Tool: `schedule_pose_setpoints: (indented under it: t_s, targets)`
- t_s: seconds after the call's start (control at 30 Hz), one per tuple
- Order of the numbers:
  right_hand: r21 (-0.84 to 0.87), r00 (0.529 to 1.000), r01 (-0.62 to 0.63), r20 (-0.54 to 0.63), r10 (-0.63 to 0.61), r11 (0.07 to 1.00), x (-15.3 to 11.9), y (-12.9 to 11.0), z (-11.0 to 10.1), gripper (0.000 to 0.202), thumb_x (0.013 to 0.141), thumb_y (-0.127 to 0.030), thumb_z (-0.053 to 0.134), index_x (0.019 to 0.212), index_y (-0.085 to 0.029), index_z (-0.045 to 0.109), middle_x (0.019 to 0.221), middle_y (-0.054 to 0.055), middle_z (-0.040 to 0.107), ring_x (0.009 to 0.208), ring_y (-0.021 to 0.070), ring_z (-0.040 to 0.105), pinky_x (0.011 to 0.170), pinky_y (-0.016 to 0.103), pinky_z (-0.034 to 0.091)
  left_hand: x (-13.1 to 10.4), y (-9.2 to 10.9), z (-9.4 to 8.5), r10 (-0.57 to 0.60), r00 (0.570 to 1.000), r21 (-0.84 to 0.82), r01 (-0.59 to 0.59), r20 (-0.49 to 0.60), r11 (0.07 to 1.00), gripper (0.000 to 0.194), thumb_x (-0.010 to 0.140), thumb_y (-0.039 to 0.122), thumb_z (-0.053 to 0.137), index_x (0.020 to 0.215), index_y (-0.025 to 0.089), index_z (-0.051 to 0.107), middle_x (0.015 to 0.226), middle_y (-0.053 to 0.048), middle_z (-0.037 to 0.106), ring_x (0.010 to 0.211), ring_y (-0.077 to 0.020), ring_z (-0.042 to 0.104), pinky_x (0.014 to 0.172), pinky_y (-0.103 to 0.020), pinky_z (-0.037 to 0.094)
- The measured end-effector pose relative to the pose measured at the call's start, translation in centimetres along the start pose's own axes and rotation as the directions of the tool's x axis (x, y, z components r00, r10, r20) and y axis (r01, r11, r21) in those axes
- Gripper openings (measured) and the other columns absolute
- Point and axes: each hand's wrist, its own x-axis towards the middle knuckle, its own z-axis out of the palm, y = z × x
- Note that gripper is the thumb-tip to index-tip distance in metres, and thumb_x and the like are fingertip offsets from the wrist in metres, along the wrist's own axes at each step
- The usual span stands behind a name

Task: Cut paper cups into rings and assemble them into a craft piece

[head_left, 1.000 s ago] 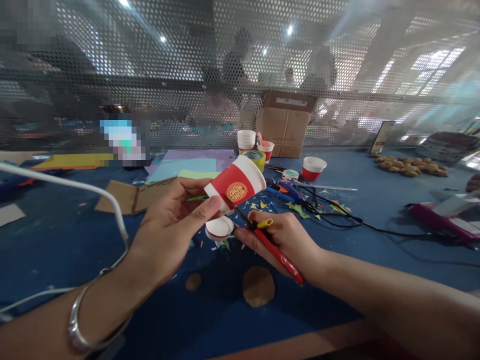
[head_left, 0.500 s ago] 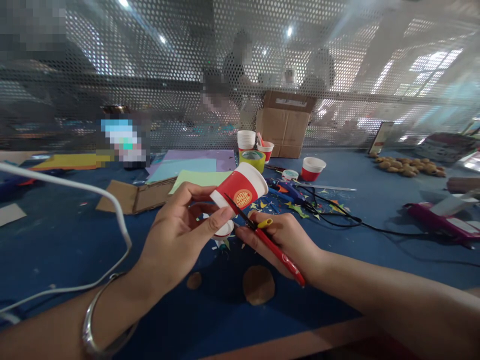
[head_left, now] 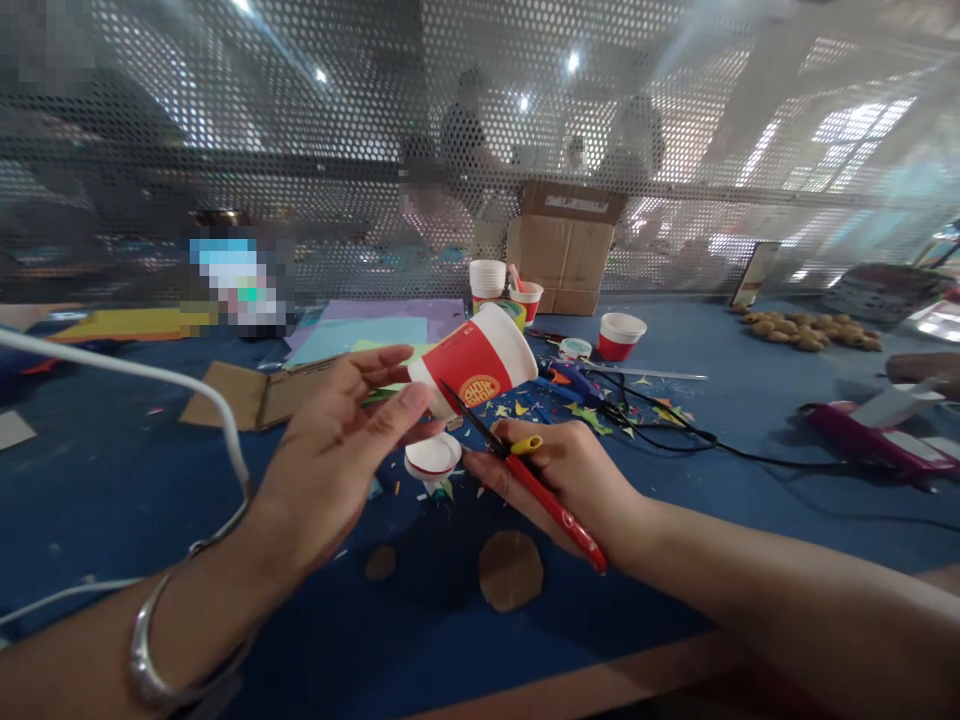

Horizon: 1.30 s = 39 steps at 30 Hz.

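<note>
Tilted on its side, a red and white paper cup (head_left: 466, 362) with a yellow round print is gripped near its base between the thumb and fingers of my left hand (head_left: 352, 430). My right hand (head_left: 566, 475) is closed around a pair of red-handled scissors (head_left: 551, 500) with dark blades and a small yellow part. One dark blade lies across the lower side of the cup, near its base; whether the other is inside is hidden. Below the cup, a short white cup piece (head_left: 433, 457) with a red edge rests on the table, among paper scraps.
Two cardboard discs (head_left: 511, 570) lie nearest me. Behind are stacked cups (head_left: 487, 278), another red cup (head_left: 620, 335), a cardboard box (head_left: 562, 250) and coloured paper (head_left: 375, 340). A blue glue gun (head_left: 574, 385) with a black cord sits right; a white cable (head_left: 187, 385) curves at left.
My left hand has shifted slightly left and turned the cup, its print now lower. The cup piece below is more exposed. The scissors stay at the cup's side.
</note>
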Motion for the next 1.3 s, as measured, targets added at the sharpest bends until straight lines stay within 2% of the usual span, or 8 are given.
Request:
schedule_pose_setpoints:
  t_s: [0.07,0.13,0.3,0.53,0.7,0.83,1.07,1.3]
  targets:
    - [-0.028,1.000,0.011,0.001,-0.011,1.000,0.0,0.1,0.0,0.046,0.100,-0.055,0.061,0.072,-0.022,0.046,0.060,-0.005,0.043,0.055,0.0097,0.036,0.052,0.024,0.030,0.4,0.2,0.1,-0.103,0.994,-0.053,0.105,0.035,0.993,0.036,0.086,0.048,0.083,0.108,0.021,0.074,0.104,-0.006,0.076,0.090,-0.0200,0.074,0.076,-0.029,0.066]
    - [-0.050,1.000,0.009,0.002,-0.009,0.999,0.0,0.2,0.0,0.048,0.100,-0.056,0.060,0.071,-0.022,0.044,0.058,-0.006,0.040,0.054,0.0095,0.034,0.051,0.023,0.029,0.6,0.3,0.1,-0.152,0.987,-0.070,0.155,0.057,0.985,0.030,0.087,0.045,0.083,0.099,0.019,0.075,0.098,-0.006,0.078,0.083,-0.0182,0.073,0.074,-0.027,0.065]
    - [-0.056,1.000,-0.022,-0.010,0.022,0.998,0.1,0.4,0.1,0.046,0.099,-0.058,0.060,0.073,-0.022,0.047,0.060,-0.004,0.042,0.056,0.0107,0.036,0.050,0.023,0.029,0.6,0.0,-0.2,-0.052,0.998,-0.116,0.056,0.037,0.992,0.022,0.085,0.035,0.088,0.095,0.024,0.072,0.092,0.001,0.079,0.081,-0.0131,0.073,0.075,-0.022,0.062]
    - [0.001,0.999,-0.038,0.000,0.038,0.999,-0.1,0.3,0.2,0.042,0.098,-0.056,0.066,0.078,-0.020,0.055,0.065,-0.002,0.050,0.059,0.0110,0.042,0.053,0.022,0.033,-0.3,-1.0,-0.3,-0.029,0.997,-0.036,0.032,0.078,0.999,0.027,0.085,0.037,0.087,0.101,0.028,0.067,0.091,0.002,0.079,0.078,-0.0166,0.076,0.067,-0.025,0.062]
    - [-0.019,1.000,-0.027,-0.001,0.027,0.999,-0.2,0.2,0.3,0.045,0.100,-0.057,0.062,0.074,-0.021,0.051,0.064,-0.002,0.048,0.058,0.0112,0.041,0.052,0.022,0.034,-0.5,-1.2,-0.2,-0.002,0.997,0.017,0.001,0.071,1.000,0.028,0.088,0.040,0.084,0.104,0.027,0.066,0.095,0.000,0.079,0.081,-0.0196,0.077,0.068,-0.029,0.063]
    - [-0.018,1.000,-0.026,-0.009,0.026,1.000,-0.1,0.2,0.3,0.047,0.099,-0.059,0.061,0.073,-0.022,0.049,0.062,-0.002,0.050,0.056,0.0112,0.042,0.051,0.023,0.033,-0.3,-1.3,-0.3,0.054,0.998,0.023,-0.056,0.045,0.998,0.028,0.088,0.038,0.085,0.105,0.028,0.067,0.096,0.001,0.078,0.082,-0.0175,0.076,0.068,-0.025,0.061]
    - [-0.037,0.999,-0.007,-0.040,0.006,0.999,0.0,0.5,0.4,0.044,0.098,-0.050,0.068,0.071,-0.022,0.047,0.060,-0.004,0.046,0.056,0.0097,0.038,0.051,0.022,0.029,-0.2,-1.2,-0.4,0.083,0.995,0.036,-0.085,0.059,0.996,0.026,0.086,0.033,0.087,0.104,0.028,0.069,0.095,0.002,0.077,0.088,-0.0172,0.076,0.070,-0.024,0.062]
    - [-0.014,0.999,-0.038,0.012,0.039,0.999,-0.1,-0.1,0.1,0.048,0.098,-0.058,0.063,0.071,-0.021,0.046,0.062,-0.004,0.045,0.056,0.0099,0.039,0.053,0.023,0.030,-0.5,-0.6,-0.4,0.128,0.989,0.123,-0.137,0.074,0.983,0.028,0.088,0.033,0.085,0.107,0.026,0.066,0.101,-0.001,0.076,0.092,-0.0181,0.073,0.067,-0.024,0.061]
